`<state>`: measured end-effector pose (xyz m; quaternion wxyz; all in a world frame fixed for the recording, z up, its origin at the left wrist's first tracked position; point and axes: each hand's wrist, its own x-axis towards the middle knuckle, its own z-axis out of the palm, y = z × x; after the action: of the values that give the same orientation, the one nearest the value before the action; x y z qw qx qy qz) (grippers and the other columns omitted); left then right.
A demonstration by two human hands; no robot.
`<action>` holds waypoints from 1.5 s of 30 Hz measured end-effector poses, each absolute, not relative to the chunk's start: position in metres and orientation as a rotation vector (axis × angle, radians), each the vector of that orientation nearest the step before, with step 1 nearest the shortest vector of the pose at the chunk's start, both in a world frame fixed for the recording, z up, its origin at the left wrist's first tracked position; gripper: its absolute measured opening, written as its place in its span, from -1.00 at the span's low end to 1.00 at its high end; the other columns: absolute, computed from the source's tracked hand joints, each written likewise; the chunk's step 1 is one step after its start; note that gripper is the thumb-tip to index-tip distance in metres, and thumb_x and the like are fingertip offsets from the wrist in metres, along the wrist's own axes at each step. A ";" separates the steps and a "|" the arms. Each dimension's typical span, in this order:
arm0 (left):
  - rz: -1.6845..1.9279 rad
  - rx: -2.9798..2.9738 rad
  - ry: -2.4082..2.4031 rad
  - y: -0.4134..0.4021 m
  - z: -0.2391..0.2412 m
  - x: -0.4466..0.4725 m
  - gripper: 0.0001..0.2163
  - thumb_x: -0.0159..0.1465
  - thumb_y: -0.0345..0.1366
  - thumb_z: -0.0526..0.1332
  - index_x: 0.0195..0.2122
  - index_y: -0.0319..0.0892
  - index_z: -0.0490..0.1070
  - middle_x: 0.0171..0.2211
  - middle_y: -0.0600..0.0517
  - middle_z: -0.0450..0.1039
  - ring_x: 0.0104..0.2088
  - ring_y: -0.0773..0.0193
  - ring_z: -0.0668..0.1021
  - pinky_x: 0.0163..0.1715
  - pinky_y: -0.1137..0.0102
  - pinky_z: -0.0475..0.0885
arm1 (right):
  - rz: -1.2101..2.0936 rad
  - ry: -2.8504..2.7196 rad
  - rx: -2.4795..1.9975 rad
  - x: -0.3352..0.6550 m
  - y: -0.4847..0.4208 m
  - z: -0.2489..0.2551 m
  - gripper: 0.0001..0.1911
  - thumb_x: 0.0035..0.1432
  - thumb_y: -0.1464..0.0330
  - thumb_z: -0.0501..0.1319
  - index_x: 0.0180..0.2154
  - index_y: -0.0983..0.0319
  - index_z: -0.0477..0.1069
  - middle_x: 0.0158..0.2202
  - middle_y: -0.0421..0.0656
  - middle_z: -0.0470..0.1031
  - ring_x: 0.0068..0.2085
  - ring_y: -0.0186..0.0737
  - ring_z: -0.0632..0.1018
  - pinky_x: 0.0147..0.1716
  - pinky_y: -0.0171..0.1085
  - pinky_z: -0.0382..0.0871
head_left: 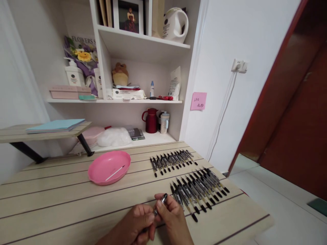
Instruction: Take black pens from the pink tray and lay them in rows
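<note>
Close together over the front of the table, my left hand (139, 219) and my right hand (170, 212) are both closed on one pen (164, 198). Its dark end sticks up past my right thumb, and my fingers cover most of the rest. To the right of my hands lies a near row of pens (201, 187) with black ends, side by side and slanted. Behind it is a second row of similar pens (173, 160). A pink dish (97, 166) with a wavy rim stands to the left, with a thin white dark-tipped stick (114, 173) in it.
The slatted wooden table (63, 211) ends at a right edge above the tiled floor. A small raised shelf (15, 134) holds a blue folder (56, 125) at left. Behind is white shelving with a red jug (151, 120), a cup (165, 122) and a plastic bag (113, 136).
</note>
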<state>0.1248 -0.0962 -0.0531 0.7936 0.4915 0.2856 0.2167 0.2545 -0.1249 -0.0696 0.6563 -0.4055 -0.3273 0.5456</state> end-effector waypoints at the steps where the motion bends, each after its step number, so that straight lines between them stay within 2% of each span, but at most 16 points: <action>1: 0.447 1.053 0.608 -0.097 -0.050 0.123 -0.65 0.03 0.00 0.25 -0.44 -0.21 0.27 -0.73 0.16 0.32 -0.86 0.61 0.03 -0.85 0.55 -0.12 | 1.246 -0.744 -0.901 0.255 -0.126 -0.068 -0.53 -0.20 0.11 0.37 -0.32 0.32 0.42 -0.60 -0.25 0.36 -0.59 -0.43 0.30 -0.58 -0.40 0.17; 6: 0.393 1.030 0.541 -0.102 -0.037 0.119 -0.67 0.07 -0.03 0.23 -0.43 -0.24 0.32 -0.80 0.22 0.19 -0.85 0.61 0.00 -0.82 0.55 -0.15 | 1.294 -0.796 -0.755 0.261 -0.130 -0.055 -0.60 -0.15 0.16 0.36 -0.29 0.29 0.44 -0.56 -0.21 0.40 -0.53 -0.38 0.34 -0.49 -0.37 0.22; 11: 0.453 0.963 0.551 -0.104 -0.040 0.122 -0.75 0.13 -0.12 0.18 -0.32 -0.21 0.31 -0.70 0.18 0.30 -0.84 0.62 -0.01 -0.81 0.55 -0.19 | 1.306 -0.750 -0.722 0.262 -0.132 -0.047 -0.59 -0.11 0.20 0.35 -0.21 0.26 0.41 -0.49 -0.22 0.41 -0.57 -0.43 0.31 -0.52 -0.37 0.20; 16: 0.435 0.987 0.567 -0.101 -0.045 0.120 -0.80 0.18 -0.21 0.08 -0.28 -0.23 0.33 -0.70 0.16 0.30 -0.85 0.59 0.01 -0.81 0.55 -0.18 | 1.277 -0.684 -0.703 0.259 -0.128 -0.049 -0.57 -0.07 0.21 0.32 -0.14 0.20 0.36 -0.43 -0.24 0.41 -0.56 -0.42 0.35 -0.59 -0.39 0.21; 20: 0.416 0.997 0.593 -0.099 -0.042 0.117 -0.82 0.14 -0.23 0.10 -0.30 -0.22 0.32 -0.70 0.18 0.29 -0.84 0.59 0.02 -0.80 0.55 -0.15 | 1.165 -0.632 -0.748 0.267 -0.125 -0.045 -0.52 -0.07 0.20 0.33 -0.09 0.17 0.34 -0.35 -0.21 0.45 -0.40 -0.35 0.45 -0.43 -0.35 0.34; 22: 0.430 0.976 0.599 -0.098 -0.042 0.116 -0.82 0.13 -0.23 0.11 -0.31 -0.21 0.31 -0.70 0.18 0.28 -0.84 0.59 0.01 -0.80 0.55 -0.16 | 1.128 -0.650 -0.814 0.274 -0.120 -0.038 -0.49 -0.07 0.18 0.32 -0.07 0.19 0.32 -0.34 -0.20 0.45 -0.37 -0.32 0.48 -0.40 -0.33 0.36; 25: 0.491 0.910 0.631 -0.095 -0.044 0.117 -0.83 0.12 -0.22 0.12 -0.33 -0.20 0.29 -0.69 0.19 0.27 -0.83 0.60 0.00 -0.79 0.55 -0.21 | 1.119 -0.818 -0.986 0.287 -0.102 -0.024 -0.49 -0.08 0.15 0.29 -0.11 0.26 0.33 -0.44 -0.22 0.43 -0.48 -0.32 0.49 -0.53 -0.36 0.32; 28: 0.571 0.847 0.678 -0.093 -0.045 0.118 -0.84 0.13 -0.23 0.09 -0.31 -0.19 0.29 -0.66 0.18 0.27 -0.81 0.60 0.01 -0.78 0.56 -0.23 | 1.106 -1.093 -1.182 0.300 -0.071 -0.011 -0.69 -0.09 0.23 0.27 -0.31 0.28 0.34 -0.57 -0.27 0.40 -0.59 -0.36 0.44 -0.61 -0.39 0.24; 30: 0.629 0.820 0.711 -0.091 -0.046 0.118 -0.84 0.13 -0.23 0.10 -0.30 -0.19 0.29 -0.65 0.18 0.27 -0.80 0.60 0.03 -0.77 0.56 -0.23 | 1.023 -1.271 -1.324 0.306 -0.046 -0.005 -0.86 -0.03 0.31 0.19 -0.44 0.27 0.31 -0.63 -0.29 0.36 -0.60 -0.36 0.44 -0.60 -0.40 0.24; 32: 0.683 0.798 0.738 -0.089 -0.046 0.118 -0.83 0.12 -0.23 0.11 -0.31 -0.19 0.29 -0.65 0.19 0.26 -0.80 0.60 0.03 -0.76 0.57 -0.23 | 0.864 -1.452 -1.531 0.309 -0.023 0.000 -0.87 0.04 0.38 0.08 -0.50 0.26 0.31 -0.66 -0.28 0.35 -0.56 -0.34 0.47 -0.58 -0.41 0.25; 34: 0.727 0.779 0.750 -0.086 -0.047 0.117 -0.83 0.11 -0.22 0.12 -0.31 -0.18 0.29 -0.65 0.20 0.25 -0.80 0.60 0.03 -0.76 0.57 -0.22 | 0.655 -1.646 -1.729 0.308 -0.005 0.003 -0.82 0.05 0.40 0.04 -0.52 0.27 0.35 -0.64 -0.23 0.39 -0.53 -0.33 0.49 -0.56 -0.41 0.24; 37: 0.771 0.765 0.767 -0.082 -0.047 0.116 -0.81 0.10 -0.21 0.13 -0.31 -0.18 0.29 -0.66 0.21 0.24 -0.80 0.60 0.04 -0.75 0.57 -0.21 | 0.423 -1.793 -1.873 0.298 0.014 0.005 -0.85 -0.01 0.42 0.11 -0.49 0.27 0.44 -0.53 -0.15 0.50 -0.44 -0.27 0.51 -0.49 -0.39 0.24; 41: 0.807 0.766 0.792 -0.079 -0.048 0.117 -0.82 0.10 -0.21 0.11 -0.31 -0.18 0.29 -0.66 0.21 0.24 -0.80 0.60 0.03 -0.75 0.57 -0.20 | 0.319 -1.889 -1.957 0.279 0.031 -0.002 -0.84 -0.08 0.50 0.15 -0.45 0.27 0.51 -0.44 -0.07 0.56 -0.34 -0.24 0.53 -0.42 -0.40 0.25; 45: 0.813 0.770 0.768 -0.076 -0.053 0.116 -0.81 0.10 -0.22 0.12 -0.30 -0.18 0.29 -0.67 0.21 0.25 -0.81 0.60 0.02 -0.76 0.55 -0.21 | 0.268 -1.977 -2.037 0.263 0.048 -0.014 -0.82 -0.08 0.48 0.19 -0.37 0.30 0.53 -0.35 0.01 0.57 -0.29 -0.17 0.55 -0.36 -0.37 0.29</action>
<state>0.1156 -0.0762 -0.0525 0.7785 0.3560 0.3551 0.3758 0.2628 0.0478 -0.0141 0.1446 -0.7070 -0.6860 0.0931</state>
